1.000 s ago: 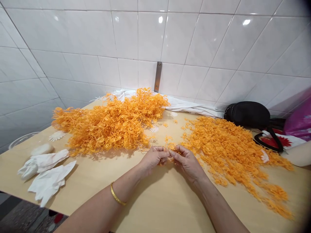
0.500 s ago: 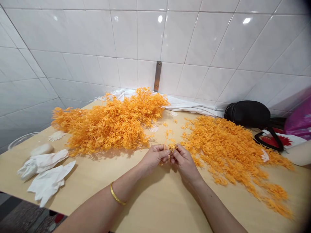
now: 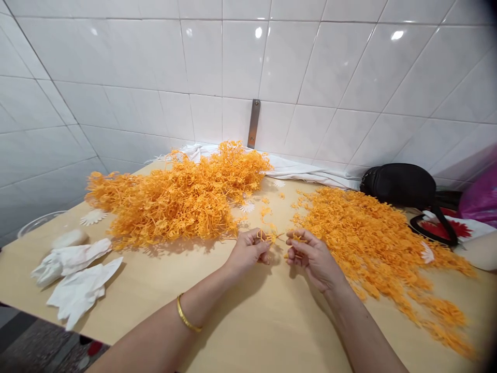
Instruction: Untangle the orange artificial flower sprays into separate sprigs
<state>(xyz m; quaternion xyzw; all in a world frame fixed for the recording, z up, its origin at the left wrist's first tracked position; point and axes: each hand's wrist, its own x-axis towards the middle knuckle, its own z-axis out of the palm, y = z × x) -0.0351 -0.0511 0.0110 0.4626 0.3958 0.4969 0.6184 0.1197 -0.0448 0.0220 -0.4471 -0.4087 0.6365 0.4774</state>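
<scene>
Pinched narrowly between the thumb and finger of your left hand (image 3: pixel 246 251), an orange sprig (image 3: pixel 273 237) is poking toward your right hand (image 3: pixel 316 261), just in front of the right end of the tall orange heap (image 3: pixel 174 202). Your right hand is curling its fingers closely around some orange bits (image 3: pixel 298 239), farther to the right of that heap, and a small gap is parting your two hands. Loose orange florets (image 3: pixel 265 211) are lying just right of the heap, near a white petalled piece (image 3: pixel 247 207) that is resting by its right edge. Around your left wrist, in front of the heap, a gold bangle (image 3: pixel 186 313) is sitting. Well to the heap's right, a flatter orange pile (image 3: pixel 361 233) is spreading, and beyond it a black pouch (image 3: pixel 399 185) is resting near a purple bag (image 3: pixel 479 191). To the heap's left and nearer you, crumpled white pieces (image 3: pixel 79 292) are lying on the pale table (image 3: pixel 236 331). Behind the heap, a white cloth (image 3: pixel 298 170) is running along the tiled wall (image 3: pixel 202 57), where a metal strip (image 3: pixel 253 124) is standing upright.
</scene>
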